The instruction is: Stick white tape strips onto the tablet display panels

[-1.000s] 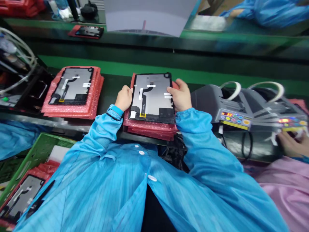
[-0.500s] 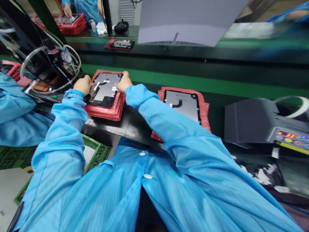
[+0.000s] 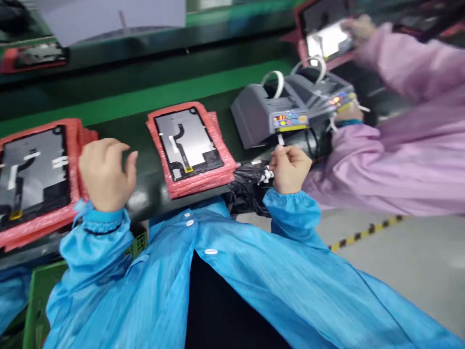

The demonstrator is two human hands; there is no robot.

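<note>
My right hand [image 3: 291,167] pinches the end of a white tape strip [image 3: 280,139] at the mouth of a grey tape dispenser [image 3: 250,114] with a lit red display. Held up with thumb and fingers apart, my left hand [image 3: 107,172] is empty. It is beside the left stack of red bubble-wrap sheets [image 3: 74,169], on which a grey tablet display panel [image 3: 36,167] lies. Between my hands, a similar display panel [image 3: 196,140] with a black flex cable and yellow-edged tip rests on another red bubble-wrap stack [image 3: 199,183].
At right, a co-worker in pink sleeves [image 3: 399,160] reaches toward a second tape dispenser [image 3: 314,92] and a panel in a red wrap [image 3: 303,36]. Black plastic [image 3: 247,186] hangs at the bench edge. A green crate [image 3: 43,291] stands lower left.
My view has swung right. Both hands have left the left display panel; my right hand has crossed to the tape dispenser and taken the tape end, while my left hand has lifted away and opened.
</note>
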